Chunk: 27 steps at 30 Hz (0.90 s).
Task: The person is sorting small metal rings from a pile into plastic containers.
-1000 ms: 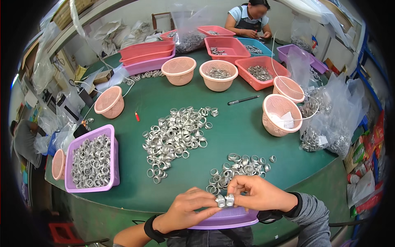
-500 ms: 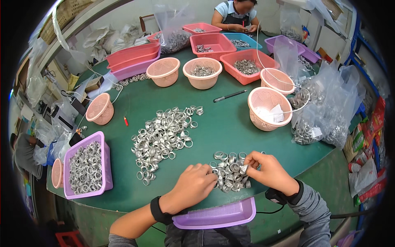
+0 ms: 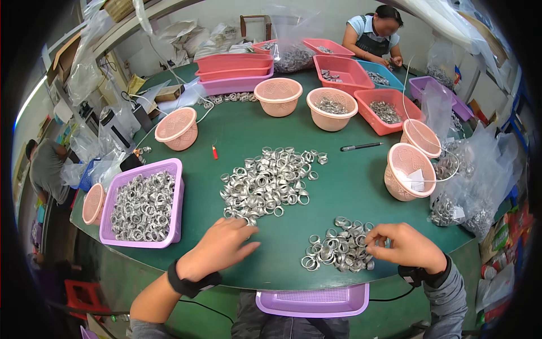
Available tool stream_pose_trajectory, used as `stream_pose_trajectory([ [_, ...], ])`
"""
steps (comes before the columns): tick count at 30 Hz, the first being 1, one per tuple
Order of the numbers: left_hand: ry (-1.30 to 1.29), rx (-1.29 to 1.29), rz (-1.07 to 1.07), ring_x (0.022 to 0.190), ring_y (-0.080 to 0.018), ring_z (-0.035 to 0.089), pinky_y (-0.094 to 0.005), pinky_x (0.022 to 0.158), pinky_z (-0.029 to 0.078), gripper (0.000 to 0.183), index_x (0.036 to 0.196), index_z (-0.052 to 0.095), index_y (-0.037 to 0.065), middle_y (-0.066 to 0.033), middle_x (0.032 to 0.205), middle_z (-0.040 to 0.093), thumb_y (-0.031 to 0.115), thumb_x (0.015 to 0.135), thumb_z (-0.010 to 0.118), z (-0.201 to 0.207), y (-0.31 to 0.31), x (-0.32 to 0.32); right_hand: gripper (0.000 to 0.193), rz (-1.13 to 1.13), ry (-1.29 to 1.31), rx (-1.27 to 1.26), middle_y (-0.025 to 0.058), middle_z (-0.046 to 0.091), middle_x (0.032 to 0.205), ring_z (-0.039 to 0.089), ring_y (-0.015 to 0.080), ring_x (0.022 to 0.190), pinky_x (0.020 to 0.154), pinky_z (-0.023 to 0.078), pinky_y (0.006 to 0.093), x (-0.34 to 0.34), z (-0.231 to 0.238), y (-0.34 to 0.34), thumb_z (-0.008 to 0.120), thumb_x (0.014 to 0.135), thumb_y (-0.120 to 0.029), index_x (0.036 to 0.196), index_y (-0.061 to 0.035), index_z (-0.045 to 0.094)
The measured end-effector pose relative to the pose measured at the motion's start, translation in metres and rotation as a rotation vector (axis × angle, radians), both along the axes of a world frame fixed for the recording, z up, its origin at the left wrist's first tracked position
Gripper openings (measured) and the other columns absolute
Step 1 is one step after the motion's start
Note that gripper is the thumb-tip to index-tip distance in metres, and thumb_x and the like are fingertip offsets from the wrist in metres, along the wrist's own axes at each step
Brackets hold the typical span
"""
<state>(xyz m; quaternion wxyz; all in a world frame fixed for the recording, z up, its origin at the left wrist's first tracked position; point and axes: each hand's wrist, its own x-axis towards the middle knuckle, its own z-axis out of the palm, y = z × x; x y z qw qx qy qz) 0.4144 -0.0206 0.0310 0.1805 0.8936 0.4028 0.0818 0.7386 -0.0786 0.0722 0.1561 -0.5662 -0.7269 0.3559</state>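
Observation:
My left hand (image 3: 223,247) is at the near edge of the larger pile of silver metal rings (image 3: 265,183), thumb stretched away from the fingers and nothing seen in it. At the right side of a smaller ring pile (image 3: 341,247), my right hand (image 3: 407,248) has its fingers curled in toward the thumb. Whatever lies between those fingertips is too small to make out. Below the table's near edge sits a purple basket (image 3: 313,308), its visible inside bare. A purple basket (image 3: 179,209) full of rings stands to the left.
A red lighter (image 3: 214,152) and a black pen (image 3: 361,147) lie on the green table (image 3: 226,124). Pink bowls (image 3: 278,107), red trays (image 3: 379,129) and ring-filled plastic bags (image 3: 480,186) stand around it. A co-worker (image 3: 375,37) sits at the far right; another person (image 3: 49,169) is at left.
The view has swung left, shifting the scene rightward. My left hand has moved from the smaller pile to the larger one. My right hand stays by the smaller pile; the ring at its fingertips no longer shows.

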Motion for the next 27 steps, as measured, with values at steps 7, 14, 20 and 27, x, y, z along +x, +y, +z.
stream_pose_trajectory([
  [7,0.069,0.313,-0.126,0.077,-0.0286,0.052,-0.0377,0.067,0.041,0.027,0.087,0.054,0.002,-0.0136,0.079,0.052,0.021,0.068,0.062,-0.058,0.037,0.043,0.028,0.281,-0.322,0.033,0.0114,0.061,0.075,0.059,0.0279,0.071,0.062,0.046,0.0360,-0.063,0.010,0.077,0.059,0.069,-0.021,0.090,-0.0036,0.054],
  [14,0.159,0.156,-0.271,0.079,-0.0272,0.053,-0.0362,0.067,0.042,0.022,0.084,0.055,0.006,-0.0124,0.077,0.051,0.021,0.070,0.060,-0.035,0.013,0.014,0.046,0.340,-0.813,-0.137,0.0132,0.060,0.078,0.058,0.0307,0.077,0.067,0.044,0.0395,-0.097,-0.046,0.133,0.056,0.071,-0.021,0.111,-0.0048,0.041],
  [20,0.089,0.137,-0.194,0.075,-0.0276,0.054,-0.0371,0.063,0.043,0.023,0.085,0.053,0.005,-0.0122,0.075,0.051,0.021,0.071,0.060,-0.021,0.021,0.012,0.019,0.257,-0.761,0.118,0.0169,0.059,0.077,0.058,0.0328,0.073,0.063,0.046,0.0403,-0.094,-0.062,0.143,0.050,0.071,-0.013,0.086,-0.0024,0.055],
  [27,0.110,0.122,-0.250,0.078,-0.0287,0.055,-0.0372,0.065,0.045,0.026,0.087,0.051,0.003,-0.0141,0.079,0.053,0.020,0.070,0.061,-0.041,0.041,0.056,0.014,0.200,-0.609,0.345,0.0159,0.057,0.063,0.056,0.0337,0.060,0.056,0.045,0.0418,-0.074,-0.037,0.124,0.052,0.070,-0.017,0.074,-0.0042,0.053],
])
